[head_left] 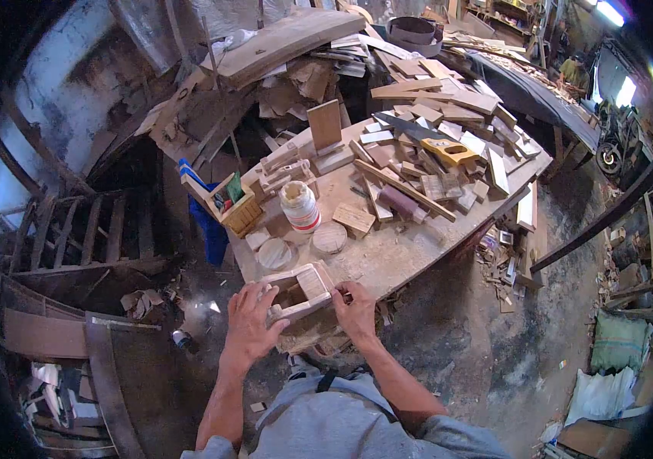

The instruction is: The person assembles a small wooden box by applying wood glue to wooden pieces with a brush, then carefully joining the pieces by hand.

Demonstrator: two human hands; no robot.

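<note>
A small open wooden box (303, 309) sits at the near edge of the worktable, with a block-like wooden piece (313, 283) across its right part. My left hand (252, 317) grips the box's left end, thumb on the near side and fingers over the far side. At the right end, my right hand (355, 307) has its fingers bent and pinched against the corner; whether a small part is between them is hidden. Just beyond the box lie two round wooden discs (329, 237) and a white jar (300, 206) with a red-marked label.
On the worktable (410, 249) are a yellow-handled saw (449, 149), a heap of wood offcuts (437, 183), a wooden block (354, 219) and a wooden holder (241, 212) with tools. Wood scraps litter the floor at right. Far off at upper right is another person (573, 73).
</note>
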